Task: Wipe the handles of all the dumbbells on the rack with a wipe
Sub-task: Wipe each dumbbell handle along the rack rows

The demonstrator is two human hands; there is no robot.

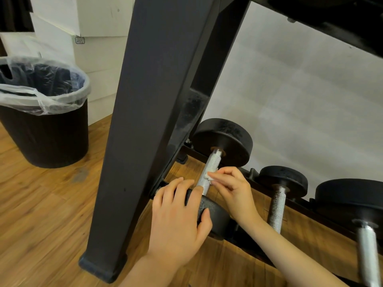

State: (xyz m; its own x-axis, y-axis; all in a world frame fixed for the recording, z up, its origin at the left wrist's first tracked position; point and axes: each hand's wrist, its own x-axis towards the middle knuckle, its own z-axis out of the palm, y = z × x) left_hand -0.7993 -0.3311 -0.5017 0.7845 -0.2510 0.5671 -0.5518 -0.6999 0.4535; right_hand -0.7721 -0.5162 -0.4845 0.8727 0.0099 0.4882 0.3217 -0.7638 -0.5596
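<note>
On the rack's lowest tier lies a black dumbbell (226, 141) with a knurled silver handle (210, 168). My right hand (232, 189) pinches a small white wipe (209, 176) against the middle of that handle. My left hand (178, 220) grips the dumbbell's near black head (215, 216), fingers curled over its top. To the right rest a smaller dumbbell (278, 195) and a larger dumbbell (356, 206), each with a bare silver handle.
The rack's thick black leg (145, 121) stands just left of my hands, its foot on the wooden floor (41, 204). A black bin (43, 112) with a clear liner stands at the left. An upper shelf (331, 17) overhangs. White boxes (97, 38) are stacked behind.
</note>
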